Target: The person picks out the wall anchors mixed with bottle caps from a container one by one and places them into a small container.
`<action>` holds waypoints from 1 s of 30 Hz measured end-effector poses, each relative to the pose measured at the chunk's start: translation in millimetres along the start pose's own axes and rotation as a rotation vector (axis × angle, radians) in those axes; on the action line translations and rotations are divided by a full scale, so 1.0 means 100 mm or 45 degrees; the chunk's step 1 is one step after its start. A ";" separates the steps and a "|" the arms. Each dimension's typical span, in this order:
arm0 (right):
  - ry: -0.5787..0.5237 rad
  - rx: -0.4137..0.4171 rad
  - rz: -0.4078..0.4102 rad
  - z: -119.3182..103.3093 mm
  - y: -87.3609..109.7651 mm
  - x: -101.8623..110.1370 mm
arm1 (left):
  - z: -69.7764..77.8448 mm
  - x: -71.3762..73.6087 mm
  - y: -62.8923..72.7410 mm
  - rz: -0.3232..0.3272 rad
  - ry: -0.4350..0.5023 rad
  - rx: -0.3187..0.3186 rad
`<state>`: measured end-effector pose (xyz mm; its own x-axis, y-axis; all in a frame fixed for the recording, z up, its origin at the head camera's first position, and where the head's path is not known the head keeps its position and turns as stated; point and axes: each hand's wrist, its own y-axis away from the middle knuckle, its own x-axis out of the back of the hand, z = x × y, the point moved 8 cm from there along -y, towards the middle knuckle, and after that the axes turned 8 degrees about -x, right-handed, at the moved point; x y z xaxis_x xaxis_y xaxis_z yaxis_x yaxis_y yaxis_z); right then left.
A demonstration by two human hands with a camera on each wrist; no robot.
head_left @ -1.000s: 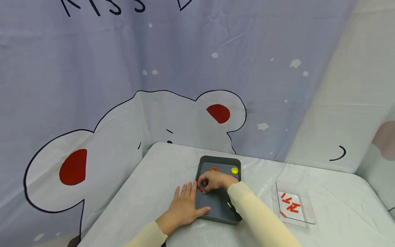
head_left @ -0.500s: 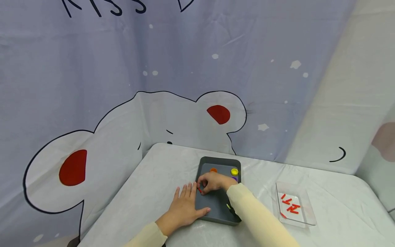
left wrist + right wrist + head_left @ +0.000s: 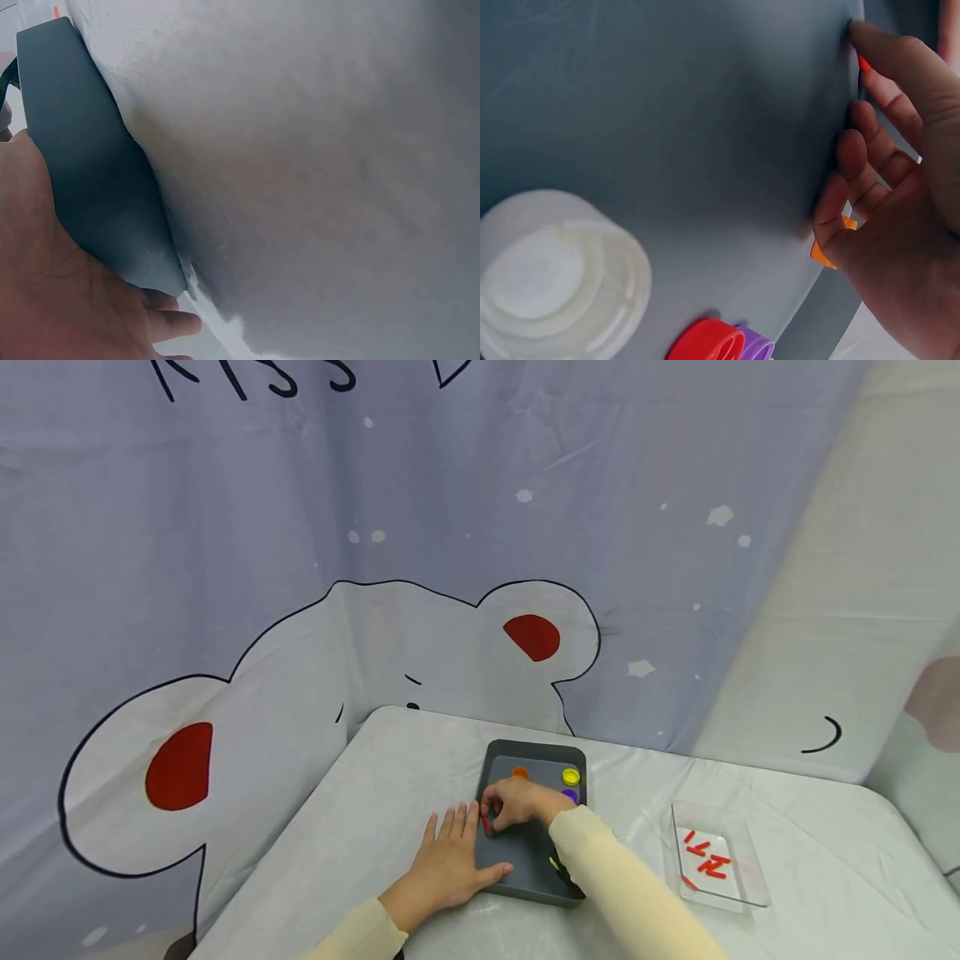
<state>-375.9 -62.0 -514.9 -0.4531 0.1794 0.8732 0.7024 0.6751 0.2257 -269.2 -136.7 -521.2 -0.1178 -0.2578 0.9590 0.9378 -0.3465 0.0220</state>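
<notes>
In the head view a dark grey tray (image 3: 528,877) lies on the white-covered table. My right hand (image 3: 517,802) is inside it by the left wall, pinching a short red stick (image 3: 485,823) between thumb and fingertips. The right wrist view shows only a bit of the red stick (image 3: 865,63) behind the thumb of that hand (image 3: 907,195). My left hand (image 3: 446,868) lies with straight, spread fingers along the tray's left side, its thumb over the rim. In the left wrist view the palm (image 3: 60,270) is against the outer tray wall (image 3: 90,135).
Orange (image 3: 520,772), yellow (image 3: 571,777) and purple (image 3: 570,795) round caps sit in the tray's far part. The right wrist view adds a red cap (image 3: 709,341) and a white hollow cylinder (image 3: 562,274). Rightward stands a clear box (image 3: 753,868) with several red sticks (image 3: 712,864).
The red stick in my right fingers has turned from slanted to more nearly lengthwise along the tray wall. My right forearm has shifted slightly left. The left hand stays put.
</notes>
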 end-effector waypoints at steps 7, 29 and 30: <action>-0.024 -0.013 0.012 -0.02 0.01 0.00 | -0.01 -0.02 0.00 0.005 0.007 0.003; -0.067 0.031 0.209 0.05 0.42 0.44 | 0.00 -0.02 -0.04 0.013 -0.023 0.002; -0.096 0.036 0.226 0.06 0.46 0.47 | 0.00 -0.02 -0.03 0.010 -0.021 0.000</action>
<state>-368.0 -18.0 -466.5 -0.3638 0.3499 0.8633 0.7596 0.6478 0.0576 -271.7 -134.9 -523.3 -0.1049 -0.2458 0.9636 0.9388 -0.3442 0.0144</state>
